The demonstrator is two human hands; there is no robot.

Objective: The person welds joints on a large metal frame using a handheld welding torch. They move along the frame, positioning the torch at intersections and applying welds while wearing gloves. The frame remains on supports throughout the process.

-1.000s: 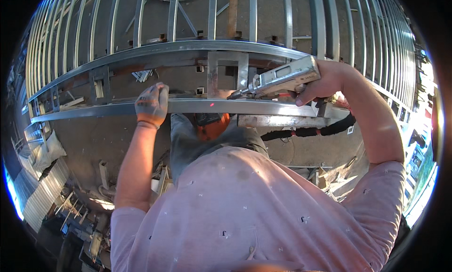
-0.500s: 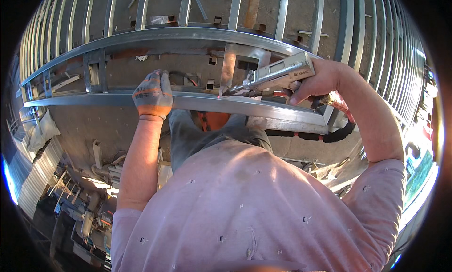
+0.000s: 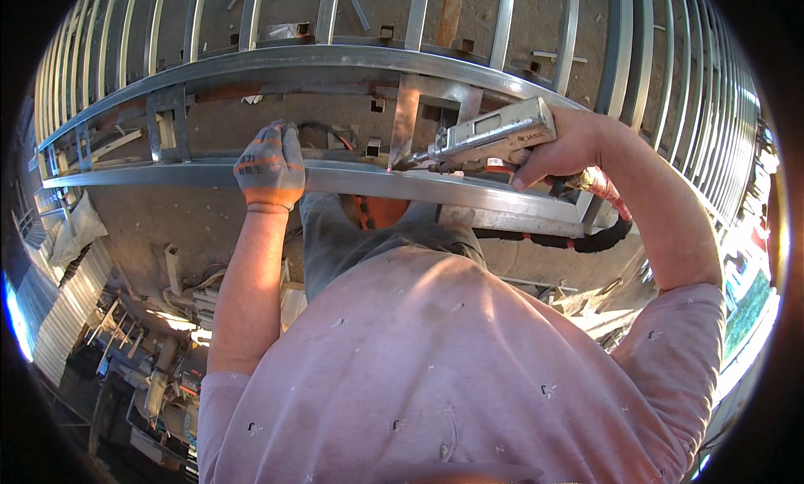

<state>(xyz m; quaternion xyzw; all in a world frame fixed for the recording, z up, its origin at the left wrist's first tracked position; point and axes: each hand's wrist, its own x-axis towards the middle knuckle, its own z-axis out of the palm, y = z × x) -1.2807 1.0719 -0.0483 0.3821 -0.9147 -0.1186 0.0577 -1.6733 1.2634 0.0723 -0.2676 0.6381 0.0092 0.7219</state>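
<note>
My right hand (image 3: 569,145), ungloved, is wrapped round a silver handheld welding gun (image 3: 494,134) with a cable running from its grip. The gun's narrow tip points left and meets the joint where a short upright tube (image 3: 405,115) joins the near metal rail (image 3: 360,179). A small pinkish glow shows at that tip. My left hand (image 3: 272,167), in a grey and orange glove, is closed over the same rail, left of the joint. Its fingertips on the far side are partly hidden.
Beyond the near rail runs a parallel far rail (image 3: 327,57), with several bars leading away from it. A black hose (image 3: 603,237) hangs under the rail at right. Metal offcuts and machinery (image 3: 159,375) lie at lower left, beside a pale sack (image 3: 79,230).
The view has shifted very slightly. The welding gun has tilted a little, its tip staying at the same joint. My left hand keeps its place on the rail.
</note>
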